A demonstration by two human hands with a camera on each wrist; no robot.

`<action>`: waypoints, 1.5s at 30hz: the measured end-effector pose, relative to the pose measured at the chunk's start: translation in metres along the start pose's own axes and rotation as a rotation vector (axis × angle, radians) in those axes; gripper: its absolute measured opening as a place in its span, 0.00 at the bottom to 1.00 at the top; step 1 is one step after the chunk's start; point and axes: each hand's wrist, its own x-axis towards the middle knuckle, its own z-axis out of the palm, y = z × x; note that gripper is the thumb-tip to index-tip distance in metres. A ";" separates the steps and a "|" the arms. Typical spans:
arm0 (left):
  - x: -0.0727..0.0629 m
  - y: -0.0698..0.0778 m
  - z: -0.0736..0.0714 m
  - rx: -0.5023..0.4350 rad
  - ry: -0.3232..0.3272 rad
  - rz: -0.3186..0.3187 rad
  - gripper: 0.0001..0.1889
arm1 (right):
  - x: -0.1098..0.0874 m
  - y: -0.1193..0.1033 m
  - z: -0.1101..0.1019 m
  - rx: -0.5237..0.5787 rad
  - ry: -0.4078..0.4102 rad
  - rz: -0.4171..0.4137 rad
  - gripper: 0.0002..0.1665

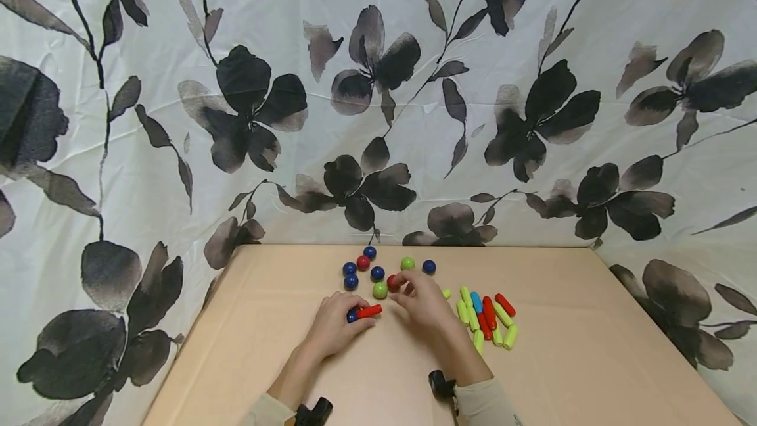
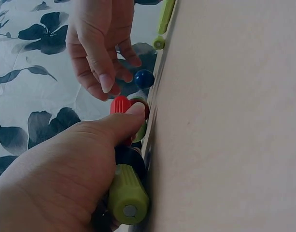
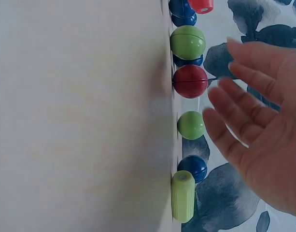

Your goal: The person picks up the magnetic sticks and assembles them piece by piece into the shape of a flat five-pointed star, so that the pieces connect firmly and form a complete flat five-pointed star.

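My left hand [image 1: 337,324] holds a red magnetic rod [image 1: 370,311] joined to a blue ball [image 1: 352,315]. In the left wrist view, the thumb lies along the red rod, and a yellow-green rod [image 2: 129,198] with a metal disc at its end shows beside the dark blue ball. The head view hides that rod behind the hand. My right hand [image 1: 422,301] is over the table by a red ball [image 1: 393,283]. Its fingers are loosely extended and hold nothing; the right wrist view shows them apart from the red ball [image 3: 190,81]. A green ball [image 1: 380,290] sits beside the red one.
Several blue balls [image 1: 377,273] and another red ball [image 1: 363,262] lie toward the table's back edge. Farther right are a green ball [image 1: 407,263] and a blue ball [image 1: 429,267]. Yellow-green, red and blue rods [image 1: 489,313] lie grouped right of the right hand. Patterned cloth [image 1: 367,97] hangs behind the table [image 1: 591,347].
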 end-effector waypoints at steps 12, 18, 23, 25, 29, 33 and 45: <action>-0.001 0.001 0.001 0.012 -0.026 0.027 0.12 | 0.002 0.008 0.001 -0.018 0.035 -0.010 0.25; -0.002 0.002 0.000 0.008 -0.037 0.018 0.13 | 0.003 0.018 0.007 -0.139 -0.094 -0.103 0.35; -0.002 0.001 0.001 0.008 -0.030 0.023 0.13 | 0.004 0.017 0.007 -0.225 -0.070 -0.077 0.31; -0.002 0.001 0.001 0.005 -0.023 0.031 0.12 | 0.004 0.017 0.007 -0.241 -0.054 -0.063 0.27; -0.001 0.001 0.002 0.004 -0.015 0.043 0.12 | 0.005 0.019 0.006 -0.240 -0.057 -0.071 0.21; -0.001 0.000 0.001 0.007 -0.025 0.034 0.12 | 0.005 0.020 0.004 -0.150 -0.114 -0.090 0.18; 0.000 0.002 0.001 -0.009 -0.044 0.008 0.12 | 0.003 0.019 0.000 0.035 -0.312 -0.117 0.17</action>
